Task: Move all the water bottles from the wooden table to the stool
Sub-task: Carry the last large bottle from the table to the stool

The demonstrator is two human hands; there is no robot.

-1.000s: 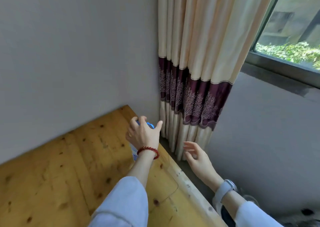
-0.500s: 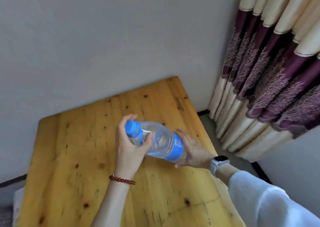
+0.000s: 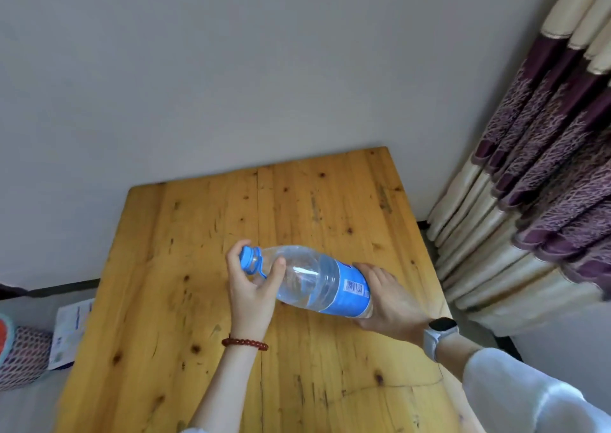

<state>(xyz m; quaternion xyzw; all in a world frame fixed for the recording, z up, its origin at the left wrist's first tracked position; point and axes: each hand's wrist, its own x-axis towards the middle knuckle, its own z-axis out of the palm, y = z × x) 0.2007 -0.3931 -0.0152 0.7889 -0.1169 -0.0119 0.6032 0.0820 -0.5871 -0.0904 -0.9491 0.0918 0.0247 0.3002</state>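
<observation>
A clear water bottle with a blue cap and blue label is held tilted on its side above the wooden table. My left hand grips its neck and cap end, with a red bead bracelet on the wrist. My right hand cups the bottom end from below and wears a watch. No other bottle shows on the table. The stool is out of view.
A grey wall runs behind the table. A cream and purple curtain hangs at the right, close to the table's right edge. At the left, below the table edge, lie a paper packet and a patterned cloth.
My view swung left from the curtain corner to the table. My left hand lifted the bottle from the table's corner, and my right hand came under its base. Both hands now hold it tilted.
</observation>
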